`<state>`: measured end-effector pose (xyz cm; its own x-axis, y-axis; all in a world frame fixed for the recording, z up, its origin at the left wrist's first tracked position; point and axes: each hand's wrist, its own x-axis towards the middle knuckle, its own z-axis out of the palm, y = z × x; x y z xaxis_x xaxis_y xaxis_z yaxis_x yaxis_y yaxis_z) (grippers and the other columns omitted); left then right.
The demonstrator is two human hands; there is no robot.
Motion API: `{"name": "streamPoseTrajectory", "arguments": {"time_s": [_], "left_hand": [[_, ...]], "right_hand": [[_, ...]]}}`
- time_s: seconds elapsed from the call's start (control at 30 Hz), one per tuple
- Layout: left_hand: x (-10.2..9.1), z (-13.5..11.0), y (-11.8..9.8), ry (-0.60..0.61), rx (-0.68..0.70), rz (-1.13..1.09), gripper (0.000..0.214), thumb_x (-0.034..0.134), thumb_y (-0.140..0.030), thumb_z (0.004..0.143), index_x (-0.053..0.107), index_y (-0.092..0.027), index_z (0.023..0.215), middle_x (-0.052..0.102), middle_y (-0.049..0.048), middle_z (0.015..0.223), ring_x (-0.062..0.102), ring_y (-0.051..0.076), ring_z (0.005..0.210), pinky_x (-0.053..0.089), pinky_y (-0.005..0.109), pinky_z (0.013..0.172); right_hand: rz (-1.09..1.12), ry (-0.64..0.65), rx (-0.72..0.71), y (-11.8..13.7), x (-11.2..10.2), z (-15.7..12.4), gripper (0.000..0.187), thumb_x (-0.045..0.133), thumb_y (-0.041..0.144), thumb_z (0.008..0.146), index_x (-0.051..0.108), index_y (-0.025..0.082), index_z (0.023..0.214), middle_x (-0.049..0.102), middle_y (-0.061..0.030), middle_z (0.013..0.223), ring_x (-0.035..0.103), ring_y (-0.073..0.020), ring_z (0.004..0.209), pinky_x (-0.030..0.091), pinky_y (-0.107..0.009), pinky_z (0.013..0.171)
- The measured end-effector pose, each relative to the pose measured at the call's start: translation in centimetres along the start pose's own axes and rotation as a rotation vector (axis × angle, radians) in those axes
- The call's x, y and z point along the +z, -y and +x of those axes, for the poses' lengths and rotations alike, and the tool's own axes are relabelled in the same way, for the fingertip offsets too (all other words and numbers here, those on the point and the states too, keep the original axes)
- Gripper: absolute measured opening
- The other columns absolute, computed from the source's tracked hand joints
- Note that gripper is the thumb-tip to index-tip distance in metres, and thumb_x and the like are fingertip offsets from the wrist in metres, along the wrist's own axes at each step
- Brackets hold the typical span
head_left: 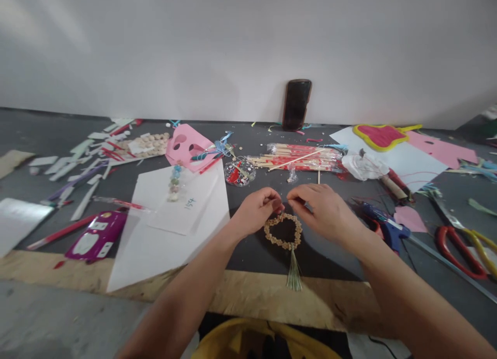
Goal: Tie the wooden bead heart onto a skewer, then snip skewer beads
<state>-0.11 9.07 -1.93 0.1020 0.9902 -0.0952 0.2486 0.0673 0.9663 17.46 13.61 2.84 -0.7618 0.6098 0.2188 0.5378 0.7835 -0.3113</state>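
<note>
Near the front of the desk [252, 256], the beaded loop [285, 244] sits just below my left hand [260, 209] and right hand [326, 209], its tassel [294, 273] towards me. Each hand has its fingertips drawn in; I cannot tell whether they pinch anything. Small, even movements should suit such fine work, my right forearm kept off the blue glue gun [390, 227].

Bare forearms [196, 278], bare hands [256, 211], yellow garment [229, 338] with dark patches [274, 346]

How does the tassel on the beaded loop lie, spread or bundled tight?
Spread: the tassel fans wider toward its free ends, away from the beaded loop.
</note>
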Motion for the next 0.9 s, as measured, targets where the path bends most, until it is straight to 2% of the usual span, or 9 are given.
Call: {"name": "streamPoseTrajectory", "arguments": {"time_s": [0.23,0.4,0.57,0.77,0.9], "left_hand": [[0.0,2.1,-0.7,0.09,0.041,0.07,0.014,0.047,-0.028,0.083,0.057,-0.018,0.08,0.066,0.0015,0.079,0.062,0.015,0.076,0.046,0.025,0.07],[0.2,3.3,-0.9,0.143,0.04,0.03,0.013,0.05,-0.028,0.082,0.058,-0.017,0.08,0.065,0.001,0.076,0.059,0.014,0.071,0.045,0.024,0.067],[0.7,3.6,-0.7,0.146,-0.013,-0.082,0.013,0.055,-0.029,0.079,0.056,-0.016,0.08,0.062,-0.0003,0.072,0.056,0.011,0.065,0.043,0.023,0.063],[1.1,3.7,0.0,0.082,-0.046,-0.216,0.015,0.058,-0.027,0.078,0.051,-0.017,0.087,0.059,-0.0016,0.07,0.057,0.011,0.066,0.044,0.023,0.065],[0.7,3.7,0.7,0.158,0.006,-0.198,0.011,0.055,-0.025,0.08,0.053,-0.016,0.087,0.059,-0.0009,0.073,0.056,0.01,0.068,0.043,0.023,0.067]], "right_hand": [[0.006,0.063,-0.061,-1.7,-0.4,1.6,0.014,0.045,0.016,0.085,0.059,0.019,0.085,0.064,-0.0018,0.076,0.056,-0.0136,0.07,0.036,-0.025,0.067],[0.023,0.035,-0.048,-2.6,-0.3,1.7,0.015,0.044,0.014,0.085,0.058,0.018,0.083,0.063,-0.0021,0.076,0.055,-0.0135,0.071,0.037,-0.025,0.066],[0.087,0.036,-0.015,-2.8,0.0,1.6,0.017,0.043,0.013,0.085,0.059,0.018,0.085,0.063,-0.0045,0.082,0.056,-0.0151,0.078,0.04,-0.026,0.07],[0.139,0.034,0.032,-2.7,-0.1,1.6,0.019,0.042,0.012,0.085,0.06,0.018,0.087,0.064,-0.0048,0.084,0.057,-0.0151,0.08,0.04,-0.026,0.072],[0.143,0.085,0.085,-2.6,-0.4,1.8,0.021,0.042,0.012,0.085,0.061,0.018,0.089,0.064,-0.0046,0.087,0.057,-0.0152,0.082,0.04,-0.025,0.071]]}}
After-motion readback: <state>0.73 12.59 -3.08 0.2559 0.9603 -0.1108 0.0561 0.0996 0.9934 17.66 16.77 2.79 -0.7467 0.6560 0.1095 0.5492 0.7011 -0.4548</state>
